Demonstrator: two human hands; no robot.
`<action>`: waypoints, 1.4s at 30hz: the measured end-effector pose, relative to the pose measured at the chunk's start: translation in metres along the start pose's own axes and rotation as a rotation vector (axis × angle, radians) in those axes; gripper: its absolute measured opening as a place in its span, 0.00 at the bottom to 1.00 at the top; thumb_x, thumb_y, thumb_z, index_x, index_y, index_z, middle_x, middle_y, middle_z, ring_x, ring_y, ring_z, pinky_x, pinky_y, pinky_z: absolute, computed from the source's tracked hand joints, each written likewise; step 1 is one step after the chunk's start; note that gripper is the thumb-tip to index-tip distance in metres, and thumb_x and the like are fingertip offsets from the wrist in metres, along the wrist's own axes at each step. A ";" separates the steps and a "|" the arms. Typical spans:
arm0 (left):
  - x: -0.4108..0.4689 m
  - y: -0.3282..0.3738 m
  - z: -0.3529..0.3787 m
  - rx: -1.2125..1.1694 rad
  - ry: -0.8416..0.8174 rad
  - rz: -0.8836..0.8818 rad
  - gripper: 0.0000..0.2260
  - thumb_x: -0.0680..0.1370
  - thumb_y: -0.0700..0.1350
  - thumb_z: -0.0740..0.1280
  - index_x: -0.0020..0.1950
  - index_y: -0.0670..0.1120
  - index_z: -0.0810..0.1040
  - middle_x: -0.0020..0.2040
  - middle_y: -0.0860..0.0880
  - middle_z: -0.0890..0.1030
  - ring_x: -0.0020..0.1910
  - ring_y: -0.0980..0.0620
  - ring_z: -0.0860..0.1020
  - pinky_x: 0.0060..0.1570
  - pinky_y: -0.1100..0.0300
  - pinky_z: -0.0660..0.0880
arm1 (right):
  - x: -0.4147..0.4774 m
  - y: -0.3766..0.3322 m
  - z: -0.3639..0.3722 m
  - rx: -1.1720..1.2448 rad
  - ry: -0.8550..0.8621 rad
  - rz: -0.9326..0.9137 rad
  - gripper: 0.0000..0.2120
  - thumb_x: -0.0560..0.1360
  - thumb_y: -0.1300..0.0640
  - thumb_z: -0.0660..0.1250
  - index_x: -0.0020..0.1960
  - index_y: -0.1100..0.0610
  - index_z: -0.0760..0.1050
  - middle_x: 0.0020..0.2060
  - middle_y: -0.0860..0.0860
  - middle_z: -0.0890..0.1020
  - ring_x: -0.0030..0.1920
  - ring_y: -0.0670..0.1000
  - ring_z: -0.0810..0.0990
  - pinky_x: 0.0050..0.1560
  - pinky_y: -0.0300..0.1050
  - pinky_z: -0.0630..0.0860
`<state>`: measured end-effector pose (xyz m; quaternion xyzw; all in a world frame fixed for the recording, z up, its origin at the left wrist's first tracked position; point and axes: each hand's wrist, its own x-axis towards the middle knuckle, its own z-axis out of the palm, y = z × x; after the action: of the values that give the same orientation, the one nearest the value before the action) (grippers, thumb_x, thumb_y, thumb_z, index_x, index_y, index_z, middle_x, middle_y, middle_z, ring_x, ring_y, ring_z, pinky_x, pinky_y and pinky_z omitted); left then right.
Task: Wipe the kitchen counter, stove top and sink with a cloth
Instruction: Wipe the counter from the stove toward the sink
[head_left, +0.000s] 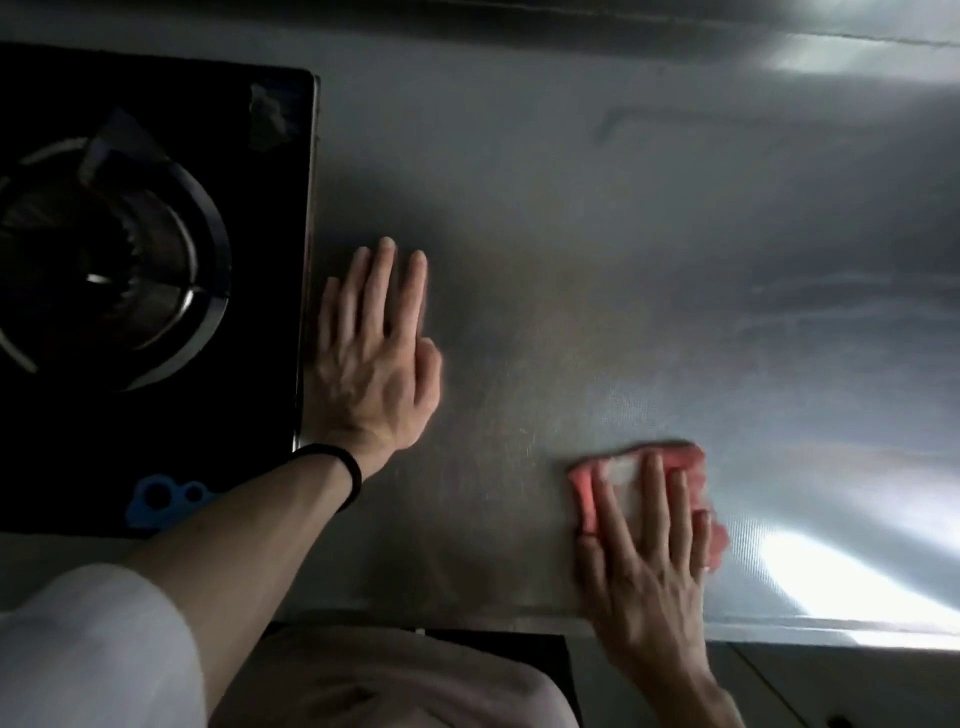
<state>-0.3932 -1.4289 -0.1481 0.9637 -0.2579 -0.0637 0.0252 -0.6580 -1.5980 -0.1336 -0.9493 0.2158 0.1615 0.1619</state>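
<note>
Steel desk (623, 234) fills the view, and the wiping is on here. Faint streaks toward its right side suggest some passes are done, while the dull middle and far edge look yet to go, so it's early in the job, I'd say. Stove (270, 312) sits at the left edge with smudges at its far right corner; I judge it not yet wiped. Sink? Not in view, can't call it. Left grip (376, 358) lies flat on the desk just beside the stove, fingers straight, holding nothing. Right grip (649, 561), fingers straight and spread, presses the cloth (680, 454) flat near the front edge, right of centre.
</note>
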 end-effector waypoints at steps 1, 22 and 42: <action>0.000 0.000 0.000 -0.001 -0.003 -0.003 0.35 0.80 0.50 0.58 0.86 0.45 0.52 0.86 0.40 0.53 0.85 0.40 0.53 0.82 0.41 0.51 | 0.017 0.005 -0.007 0.020 0.027 0.039 0.29 0.84 0.37 0.43 0.84 0.38 0.45 0.84 0.53 0.41 0.84 0.60 0.44 0.82 0.62 0.43; -0.003 -0.002 0.007 -0.055 0.116 0.024 0.33 0.79 0.49 0.58 0.85 0.45 0.56 0.85 0.39 0.57 0.83 0.36 0.58 0.81 0.38 0.55 | -0.051 -0.218 0.083 0.084 0.063 0.062 0.34 0.81 0.40 0.56 0.84 0.42 0.51 0.85 0.56 0.51 0.84 0.60 0.49 0.77 0.63 0.54; 0.005 0.017 -0.014 -0.199 0.107 -0.003 0.34 0.75 0.46 0.60 0.82 0.42 0.62 0.82 0.40 0.64 0.81 0.37 0.62 0.80 0.36 0.53 | -0.031 0.049 -0.004 0.124 0.100 0.463 0.32 0.82 0.39 0.42 0.83 0.46 0.40 0.83 0.56 0.37 0.83 0.56 0.34 0.81 0.57 0.32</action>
<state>-0.3951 -1.4462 -0.1331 0.9589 -0.2472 -0.0377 0.1342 -0.7062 -1.6299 -0.1294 -0.8695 0.4450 0.1335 0.1678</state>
